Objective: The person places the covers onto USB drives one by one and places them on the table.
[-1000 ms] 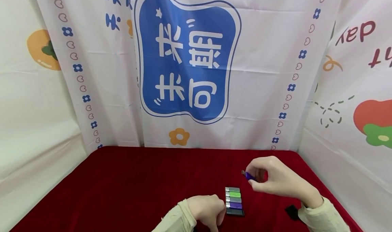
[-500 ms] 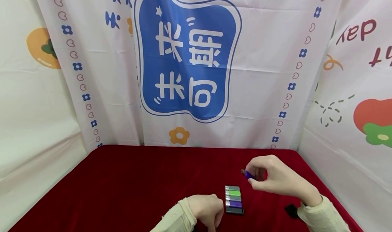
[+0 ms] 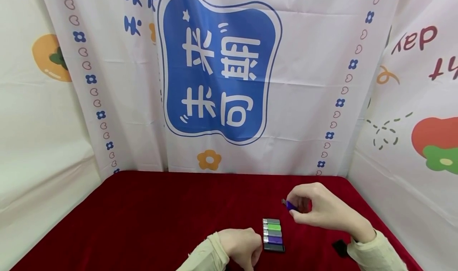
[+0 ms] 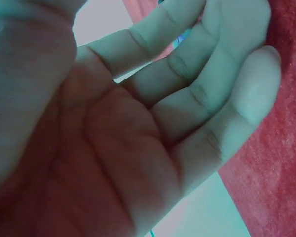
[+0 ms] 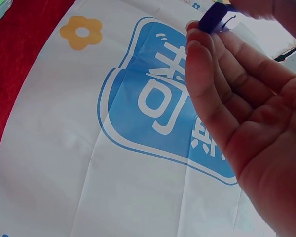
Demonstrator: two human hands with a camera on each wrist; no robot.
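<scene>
My right hand [image 3: 322, 209] is raised over the right side of the table and pinches a purple USB flash drive [image 3: 291, 206] between thumb and fingers, its metal plug pointing left. That purple drive [image 5: 213, 19] also shows at the fingertips in the right wrist view. Between the hands lies a tidy row of several flash drives [image 3: 273, 227], grey, green, purple and black, most with silver ends to the left. My left hand [image 3: 241, 245] rests low beside the row, a finger pointing down. Its palm [image 4: 123, 148] is bare in the left wrist view, fingers loosely bent; the thumb tip is hidden.
A dark red cloth [image 3: 161, 215] covers the table. A small black object [image 3: 341, 248] lies by the right sleeve. Printed white curtains [image 3: 304, 104] stand behind the table and along both sides.
</scene>
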